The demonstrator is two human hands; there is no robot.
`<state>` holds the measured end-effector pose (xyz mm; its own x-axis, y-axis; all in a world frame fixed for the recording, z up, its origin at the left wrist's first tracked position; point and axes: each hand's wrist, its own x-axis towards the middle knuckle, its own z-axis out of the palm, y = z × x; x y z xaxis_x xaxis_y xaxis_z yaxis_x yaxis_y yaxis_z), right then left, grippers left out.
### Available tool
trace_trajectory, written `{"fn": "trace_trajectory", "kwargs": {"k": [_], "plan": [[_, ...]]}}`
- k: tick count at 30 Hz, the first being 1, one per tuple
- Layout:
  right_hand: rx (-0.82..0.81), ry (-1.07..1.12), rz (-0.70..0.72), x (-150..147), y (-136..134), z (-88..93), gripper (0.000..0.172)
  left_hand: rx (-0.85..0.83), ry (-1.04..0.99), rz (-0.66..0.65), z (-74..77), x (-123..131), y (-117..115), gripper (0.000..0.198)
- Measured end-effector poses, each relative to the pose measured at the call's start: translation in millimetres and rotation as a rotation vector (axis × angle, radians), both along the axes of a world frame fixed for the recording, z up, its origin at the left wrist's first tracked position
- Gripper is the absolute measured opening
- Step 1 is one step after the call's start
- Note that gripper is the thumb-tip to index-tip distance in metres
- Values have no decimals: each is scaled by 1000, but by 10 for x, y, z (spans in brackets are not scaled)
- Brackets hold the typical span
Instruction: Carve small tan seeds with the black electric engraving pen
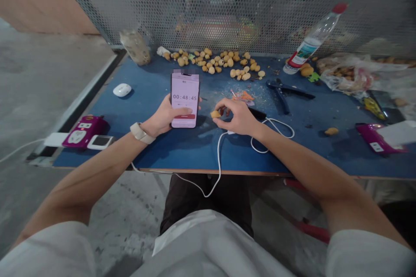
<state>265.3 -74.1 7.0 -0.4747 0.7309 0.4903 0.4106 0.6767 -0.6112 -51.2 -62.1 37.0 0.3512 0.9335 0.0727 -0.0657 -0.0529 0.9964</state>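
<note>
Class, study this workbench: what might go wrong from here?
1. The left hand alone holds the phone upright; it may slip onto the table.
2. The cable hangs off the edge across the lap; a leg could snag it.
3. The right hand only pinches the nut; it might drop.

dim, even light | phone screen (185, 97) glows | edges warped — corners blurred

Phone (185, 99) in the left hand (162, 117) near the table's (182, 147) middle, small nut (215, 114) in the right hand (238, 117) just right of it, nut pile (214, 61) behind, pliers (286, 91) right, bottle (312, 41) far right behind, earbud case (122, 90) left.
</note>
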Motion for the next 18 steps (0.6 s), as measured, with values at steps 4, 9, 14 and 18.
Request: {"fn": "trace_trajectory", "kwargs": {"k": [4, 9, 14, 18], "plan": [[3, 7, 6, -4, -3, 5, 27, 1, 2, -3, 4, 0, -2, 76], [-1, 2, 8, -3, -7, 21, 26, -7, -1, 1, 15, 5, -13, 75], [9, 8, 10, -4, -11, 22, 26, -3, -5, -8, 23, 4, -12, 74], [14, 16, 10, -7, -16, 21, 26, 0, -2, -8, 13, -1, -5, 75]]}}
